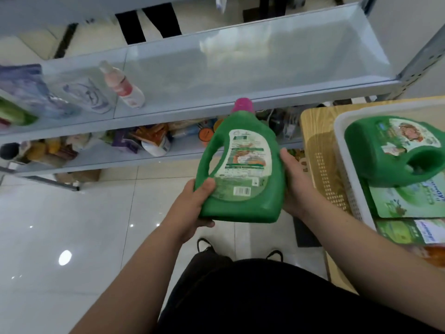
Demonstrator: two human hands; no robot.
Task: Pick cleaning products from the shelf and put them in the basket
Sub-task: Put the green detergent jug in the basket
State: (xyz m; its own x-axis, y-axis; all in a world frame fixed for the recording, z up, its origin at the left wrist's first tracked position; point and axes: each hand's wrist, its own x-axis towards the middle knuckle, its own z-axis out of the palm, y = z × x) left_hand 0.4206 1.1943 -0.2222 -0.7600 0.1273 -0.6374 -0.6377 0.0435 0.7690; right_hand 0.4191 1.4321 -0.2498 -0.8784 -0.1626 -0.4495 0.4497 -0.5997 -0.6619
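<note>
Both hands — left hand (192, 208), right hand (292, 186) — hold the green bottle (240, 165).

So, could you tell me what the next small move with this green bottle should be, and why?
Probably swing the green bottle rightward over the white basket rim and lower it in. The left hand and right hand grip it in the air, clear of the shelf, and the basket sits just to its right, already holding another green jug.

- Black garment (252, 297) covers torso and legs, near centre.
- 2 black shoes (204, 245) show just beyond it.
- Bare left hand (190, 208) and right hand (296, 186); both forearms uncovered.
</note>
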